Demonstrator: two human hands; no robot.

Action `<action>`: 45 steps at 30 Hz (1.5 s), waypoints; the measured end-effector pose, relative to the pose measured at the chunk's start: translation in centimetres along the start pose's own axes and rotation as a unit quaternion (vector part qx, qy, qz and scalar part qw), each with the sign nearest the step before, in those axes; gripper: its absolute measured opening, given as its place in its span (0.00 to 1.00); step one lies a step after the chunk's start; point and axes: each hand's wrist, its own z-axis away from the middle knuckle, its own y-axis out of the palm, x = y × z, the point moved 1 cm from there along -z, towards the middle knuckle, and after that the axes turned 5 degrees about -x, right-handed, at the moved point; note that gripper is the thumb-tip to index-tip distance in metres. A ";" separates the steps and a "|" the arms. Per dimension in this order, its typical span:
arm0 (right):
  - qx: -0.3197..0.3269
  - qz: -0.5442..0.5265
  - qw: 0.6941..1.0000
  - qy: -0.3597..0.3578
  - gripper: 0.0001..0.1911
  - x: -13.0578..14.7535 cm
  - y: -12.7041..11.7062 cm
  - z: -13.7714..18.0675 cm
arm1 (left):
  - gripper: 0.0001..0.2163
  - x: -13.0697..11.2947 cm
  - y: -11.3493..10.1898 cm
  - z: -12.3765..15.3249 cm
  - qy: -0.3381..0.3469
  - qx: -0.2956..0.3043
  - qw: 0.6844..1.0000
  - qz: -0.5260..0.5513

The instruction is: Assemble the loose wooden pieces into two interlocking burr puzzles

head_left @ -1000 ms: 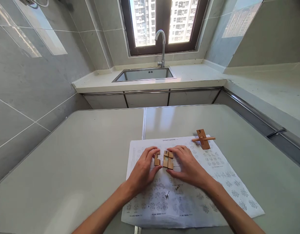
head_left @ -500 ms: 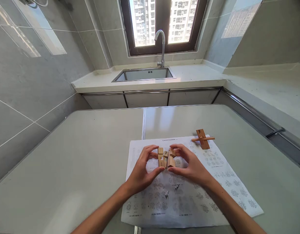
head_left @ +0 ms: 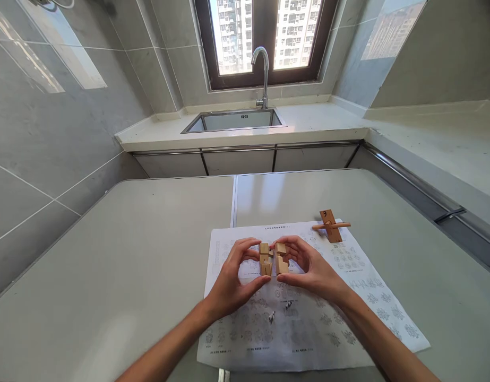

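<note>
- A printed instruction sheet [head_left: 340,297] lies flat on the near part of the grey table [head_left: 129,254], covered in small diagram figures.
- A flat wooden piece with a thin wooden rod across it [head_left: 331,226] rests at the sheet's far right corner.
- A stainless sink [head_left: 234,121] is set into the pale countertop [head_left: 320,119] beyond the table.
- A curved chrome faucet [head_left: 264,74] stands behind the sink.
- A dark-framed window [head_left: 264,37] above it shows high-rise buildings.
- Grey tiled walls [head_left: 61,106] enclose the corner.

Grey tiled walls [head_left: 61,122], sunlit window [head_left: 264,37] w/ sink [head_left: 234,121] below.
</note>
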 end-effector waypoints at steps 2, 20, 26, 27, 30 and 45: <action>-0.013 0.016 1.000 0.012 0.32 0.0 0.1 0.1 | 0.29 0.0 0.0 0.0 0.001 -0.001 1.000 -0.003; -0.025 0.050 0.994 0.093 0.36 0.4 0.4 0.1 | 0.27 0.5 -0.1 -0.2 -0.022 -0.050 0.996 -0.071; -0.138 0.227 0.963 0.037 0.31 -0.3 0.0 -0.3 | 0.25 1.3 -0.3 -0.3 -0.050 -0.075 0.987 -0.133; -0.156 0.264 0.952 0.018 0.29 -0.4 -0.1 -0.3 | 0.25 1.4 -0.2 -0.3 -0.050 -0.073 0.987 -0.136; -0.174 0.344 0.923 -0.024 0.28 -1.0 -0.2 -0.3 | 0.26 1.6 -0.1 -0.3 -0.048 -0.064 0.986 -0.145; -0.127 0.423 0.895 -0.067 0.27 -1.6 0.0 0.0 | 0.25 1.1 0.0 -0.3 -0.050 -0.062 0.987 -0.142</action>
